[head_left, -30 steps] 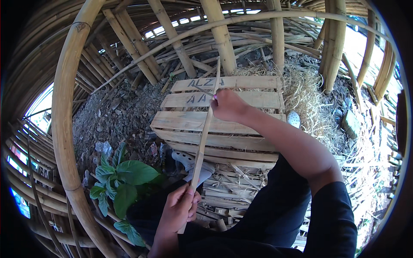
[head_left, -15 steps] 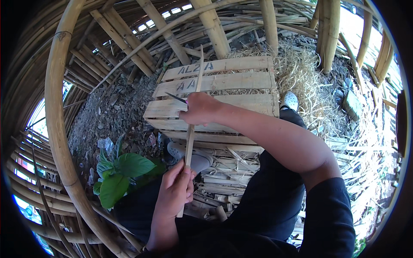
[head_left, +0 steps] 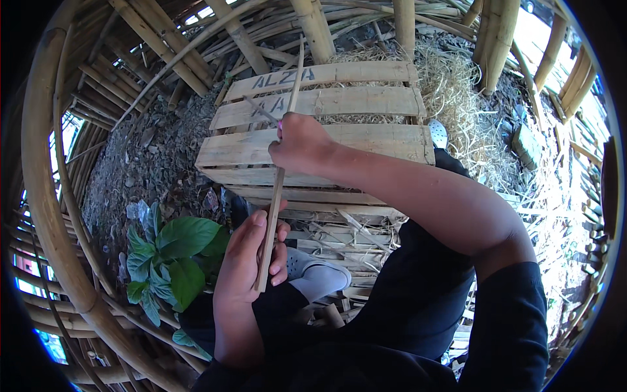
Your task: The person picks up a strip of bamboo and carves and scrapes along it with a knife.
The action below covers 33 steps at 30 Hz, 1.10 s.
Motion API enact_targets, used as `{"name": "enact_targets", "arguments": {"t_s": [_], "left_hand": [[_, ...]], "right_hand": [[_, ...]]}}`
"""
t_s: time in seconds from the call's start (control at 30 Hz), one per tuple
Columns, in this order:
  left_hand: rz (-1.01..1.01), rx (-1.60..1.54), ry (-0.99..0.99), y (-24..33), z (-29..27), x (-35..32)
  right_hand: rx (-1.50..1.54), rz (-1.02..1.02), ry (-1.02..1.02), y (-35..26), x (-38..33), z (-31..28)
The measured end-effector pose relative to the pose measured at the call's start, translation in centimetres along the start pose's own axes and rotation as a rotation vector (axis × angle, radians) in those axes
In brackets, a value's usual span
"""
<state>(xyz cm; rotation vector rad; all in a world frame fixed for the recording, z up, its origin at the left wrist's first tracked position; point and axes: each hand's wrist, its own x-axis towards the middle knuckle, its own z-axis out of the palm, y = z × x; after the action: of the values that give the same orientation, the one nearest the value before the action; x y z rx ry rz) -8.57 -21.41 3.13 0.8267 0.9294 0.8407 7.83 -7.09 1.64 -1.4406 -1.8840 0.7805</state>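
Observation:
My left hand [head_left: 247, 251] is closed around the lower part of a long, narrow bamboo strip [head_left: 269, 238], thumb on one side and fingertips curled on the other. From there the strip slants away from me over a slatted wooden crate [head_left: 366, 137]. My right hand [head_left: 302, 145] is closed farther up along the strip. It grips a knife [head_left: 266, 112] whose thin blade sticks out to the left; a bit of pink shows at the handle. Where the edge meets the strip is hidden by my right fingers.
A leafy green plant [head_left: 183, 261] grows at the left beside a bent bamboo pole [head_left: 49, 176]. Dry straw-like shavings [head_left: 450, 85] lie right of the crate. Bamboo posts [head_left: 313, 32] stand behind it. My left shoe [head_left: 320, 274] rests on cut bamboo pieces near the crate.
The view has shifted slightly, with the crate now farther left and higher. The strip's near end and my left hand have moved away from my body. Both hands keep their hold.

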Motion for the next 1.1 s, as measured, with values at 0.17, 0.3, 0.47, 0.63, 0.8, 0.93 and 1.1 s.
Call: {"name": "enact_targets", "arguments": {"t_s": [0.17, 0.3, 0.47, 0.63, 0.8, 0.93, 1.1], "left_hand": [[-0.199, -0.305, -0.251, -2.5, -1.4, 1.2], [-0.214, -0.527, -0.241, -4.2, -3.3, 1.2], [-0.120, -0.623, -0.104, -5.5, -5.5, 0.7], [-0.098, -0.495, -0.048, -5.4, -7.6, -0.9], [-0.046, -0.392, 0.079, -5.9, -8.0, -0.4], [-0.041, -0.428, 0.066, -5.4, -8.4, -0.2], [-0.089, -0.645, 0.043, -5.8, -10.3, 0.4]], "right_hand": [[0.044, 0.073, 0.166, 2.6, 1.8, 0.4], [-0.009, -0.015, 0.134, 2.5, 1.8, 1.4], [-0.120, -0.368, 0.006, -0.1, -0.7, -0.2], [-0.204, -0.311, -0.184, -1.5, -4.5, 2.6], [-0.367, -0.322, -0.258, -3.7, -6.7, 4.1], [-0.386, -0.732, -0.098, -2.4, -7.4, 5.3], [-0.491, -0.577, -0.206, -3.0, -6.9, 5.8]]}}
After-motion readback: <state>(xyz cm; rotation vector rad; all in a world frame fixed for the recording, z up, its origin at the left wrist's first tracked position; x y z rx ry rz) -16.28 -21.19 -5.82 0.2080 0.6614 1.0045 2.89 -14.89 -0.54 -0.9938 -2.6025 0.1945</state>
